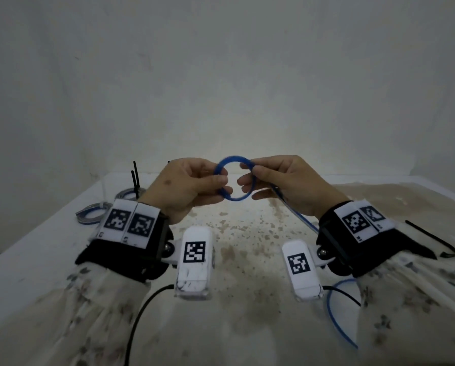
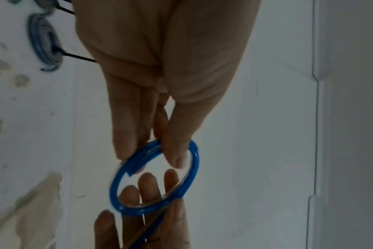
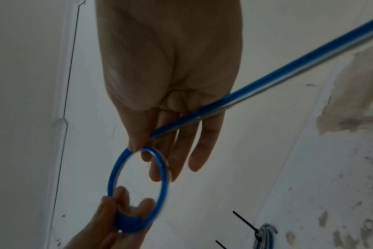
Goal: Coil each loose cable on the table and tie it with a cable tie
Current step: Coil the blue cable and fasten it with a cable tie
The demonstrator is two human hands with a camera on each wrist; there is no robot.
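A blue cable (image 1: 234, 178) is wound into a small ring held above the table between both hands. My left hand (image 1: 192, 184) pinches the ring's left side with thumb and fingers; in the left wrist view the blue ring (image 2: 155, 178) sits at the fingertips. My right hand (image 1: 279, 178) pinches the ring's right side. The cable's loose tail (image 1: 300, 217) runs from under the right palm down toward my lap; in the right wrist view this tail (image 3: 266, 79) crosses the palm. A loose black cable tie (image 1: 432, 241) lies on the table at the right.
Two coiled cables (image 1: 91, 213) with black ties (image 1: 135, 178) lie at the table's left, one behind the other. The stained white table (image 1: 247, 233) ends at a plain wall. Wrist cameras (image 1: 194, 262) hang below both wrists.
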